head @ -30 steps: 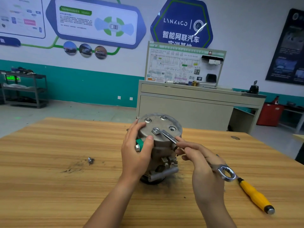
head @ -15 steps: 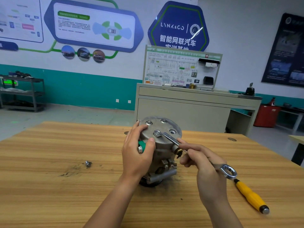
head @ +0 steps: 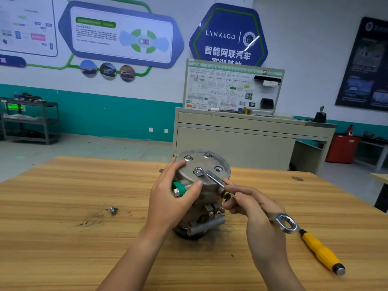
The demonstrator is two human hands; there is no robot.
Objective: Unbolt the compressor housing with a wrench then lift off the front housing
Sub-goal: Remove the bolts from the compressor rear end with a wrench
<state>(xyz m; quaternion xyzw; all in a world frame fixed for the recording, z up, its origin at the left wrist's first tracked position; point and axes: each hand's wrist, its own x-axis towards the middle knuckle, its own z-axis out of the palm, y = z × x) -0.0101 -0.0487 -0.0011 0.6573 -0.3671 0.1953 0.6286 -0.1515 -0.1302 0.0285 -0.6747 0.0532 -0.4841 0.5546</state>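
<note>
A grey metal compressor (head: 206,215) stands upright on the wooden table (head: 63,238), its round front housing (head: 210,164) facing up with two bolts (head: 188,158) showing near the far rim. My left hand (head: 170,202) grips the housing's left side, thumb beside a green-capped port (head: 178,189). My right hand (head: 256,208) pinches the shaft of a silver double-ring wrench (head: 212,177). Its far ring sits over a bolt on the housing top; its near ring (head: 285,223) sticks out past my hand.
A yellow-handled screwdriver (head: 321,252) lies on the table to the right of my right hand. A loose bolt (head: 113,210) lies on the table to the left, among dark smudges. Behind the table stand a beige cabinet (head: 241,139) and a red bin (head: 342,148).
The wrench and both hands keep nearly the same pose on the compressor; only the camera has shifted slightly, so the scene sits a little lower in view.
</note>
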